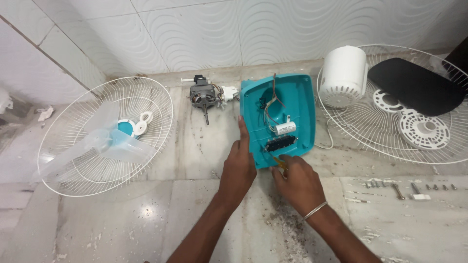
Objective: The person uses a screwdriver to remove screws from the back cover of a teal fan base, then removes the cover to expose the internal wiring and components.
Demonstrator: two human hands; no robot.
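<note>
A teal plastic fan base cover (300, 104) lies open side up on the stone floor, with wires, a white cylindrical capacitor (284, 128) and a black switch block (280, 143) inside. My left hand (239, 163) rests on its left edge, fingers laid flat along the rim. My right hand (297, 180) sits at the cover's near edge and pinches a small yellowish tool or part (279, 161); what it is I cannot make out.
A white wire fan guard (63, 146) at left holds a translucent blue blade. A bare motor (204, 95) lies behind. At right, another guard (360, 131) carries a white motor housing (343, 75), a black plate and white discs. Screws (404, 187) lie at right.
</note>
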